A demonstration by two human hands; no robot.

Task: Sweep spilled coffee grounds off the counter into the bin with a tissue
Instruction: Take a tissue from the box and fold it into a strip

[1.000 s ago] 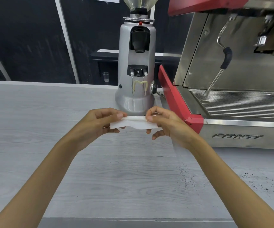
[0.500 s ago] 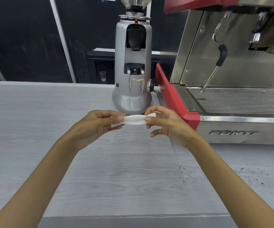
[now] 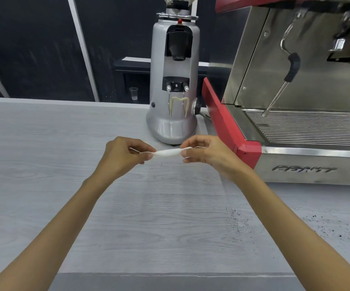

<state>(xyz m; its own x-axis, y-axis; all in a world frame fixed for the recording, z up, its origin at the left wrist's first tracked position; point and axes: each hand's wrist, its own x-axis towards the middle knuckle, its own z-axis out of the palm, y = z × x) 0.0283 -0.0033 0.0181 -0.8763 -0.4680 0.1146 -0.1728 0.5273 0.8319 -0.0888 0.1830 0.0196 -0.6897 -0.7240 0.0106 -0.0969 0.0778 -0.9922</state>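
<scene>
A pale grey wood-grain bench point(image 3: 44, 185) fills the view, its front edge nearest the camera. 2 bare forearms reach forward over it from the lower corners. Near the right forearm, dark coffee grounds point(image 3: 238, 223) lie scattered on the bench, with more specks further right.

Midway up, the left hand point(image 3: 121, 158) and right hand point(image 3: 207, 154) meet above the bench, each grip pinching 1 end of a white tissue point(image 3: 166, 153) between thumb and fingertips. Compared with 1 second ago, the tissue is now twisted into a thin roll rather than a flat folded strip, and the hands have turned their wrists slightly inward.

Just behind the hands stands a silver coffee grinder point(image 3: 173, 85). To its right sits a steel and red espresso machine point(image 3: 295, 101) with a steam wand point(image 3: 285, 80). Far behind, a small clear plastic cup point(image 3: 133, 93) stands against a dark wall; what it holds cannot be told.
</scene>
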